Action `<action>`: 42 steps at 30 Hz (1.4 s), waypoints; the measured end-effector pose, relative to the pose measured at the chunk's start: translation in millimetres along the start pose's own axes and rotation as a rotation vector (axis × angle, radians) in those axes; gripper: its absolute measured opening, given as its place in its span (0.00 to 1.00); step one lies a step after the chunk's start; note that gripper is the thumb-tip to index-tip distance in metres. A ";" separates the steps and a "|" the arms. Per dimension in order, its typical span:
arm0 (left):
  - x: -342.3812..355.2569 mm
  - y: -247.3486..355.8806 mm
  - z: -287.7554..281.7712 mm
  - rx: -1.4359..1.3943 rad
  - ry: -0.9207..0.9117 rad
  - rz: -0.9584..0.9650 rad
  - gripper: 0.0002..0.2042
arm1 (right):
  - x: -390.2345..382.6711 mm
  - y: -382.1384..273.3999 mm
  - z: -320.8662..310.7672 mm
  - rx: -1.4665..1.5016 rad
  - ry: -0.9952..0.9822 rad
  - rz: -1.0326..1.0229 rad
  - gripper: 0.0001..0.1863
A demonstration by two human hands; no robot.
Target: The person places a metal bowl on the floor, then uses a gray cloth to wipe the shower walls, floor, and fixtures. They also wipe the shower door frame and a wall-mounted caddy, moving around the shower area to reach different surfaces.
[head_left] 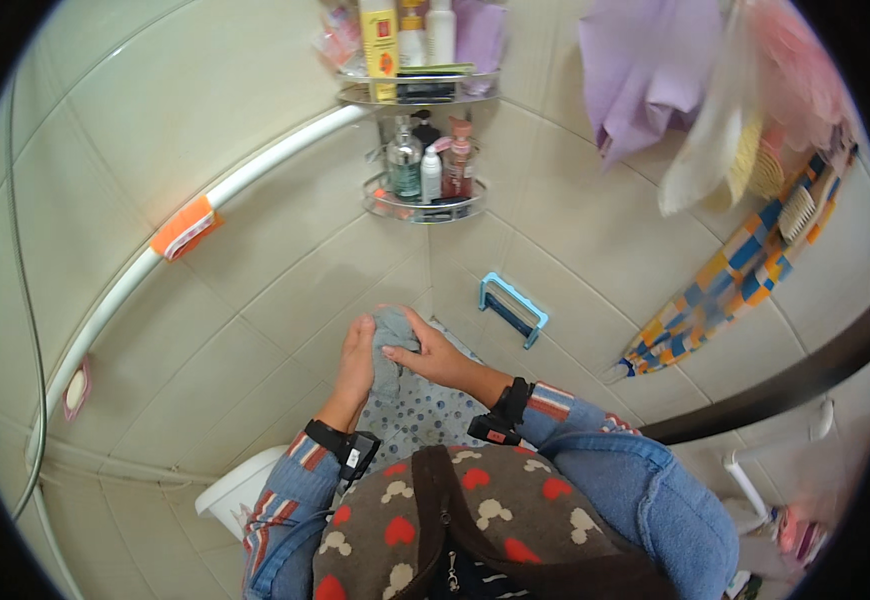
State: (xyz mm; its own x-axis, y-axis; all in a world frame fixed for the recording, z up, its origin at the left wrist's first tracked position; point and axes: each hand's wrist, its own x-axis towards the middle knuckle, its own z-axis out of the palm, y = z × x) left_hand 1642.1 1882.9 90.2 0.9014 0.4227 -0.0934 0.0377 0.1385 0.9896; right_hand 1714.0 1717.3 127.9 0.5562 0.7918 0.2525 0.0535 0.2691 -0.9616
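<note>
A bunched grey-blue cloth [389, 378] is held between my two hands, in front of me over the patterned floor. My left hand [357, 360] presses against its left side with the fingers pointing up. From the right, my right hand [433, 355] grips it, the thumb lying across the front of the cloth and the fingers folded behind its upper part. Part of the cloth hangs below my hands. The fingertips behind the cloth are partly hidden. Both wrists carry a black strap with a small black box.
Two corner shelves [425, 212] hold several bottles. A blue rack [513, 308] is fixed on the right wall. Along the left wall runs a white pipe [255, 178] with an orange cloth [187, 228]. A white basin [240, 495] stands lower left; a checked bag [725, 285] hangs right.
</note>
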 end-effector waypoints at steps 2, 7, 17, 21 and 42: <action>1.6 -3.6 -7.3 0.220 0.114 0.128 0.21 | 1.4 4.0 4.5 -0.285 0.054 -0.015 0.31; -16.6 -4.9 -31.7 0.162 0.208 -0.024 0.20 | 13.0 10.6 0.1 -0.076 0.069 0.025 0.29; -83.8 18.6 -14.1 -0.103 0.057 -0.107 0.27 | 27.4 22.7 17.7 -0.106 -0.115 0.007 0.29; -95.7 -6.7 -40.4 -0.080 0.044 -0.167 0.23 | 23.5 29.6 11.9 0.193 -0.293 0.421 0.25; -167.3 -29.1 -71.9 -0.365 0.533 -0.270 0.17 | 84.4 51.0 -1.4 -0.020 -0.050 0.152 0.20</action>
State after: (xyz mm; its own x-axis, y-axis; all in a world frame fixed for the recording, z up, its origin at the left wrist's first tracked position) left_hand 1459.2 1872.5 69.2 0.5432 0.6997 -0.4641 -0.0004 0.5530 0.8332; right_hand 1764.9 1797.1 100.0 0.5176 0.8487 0.1085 -0.0110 0.1334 -0.9910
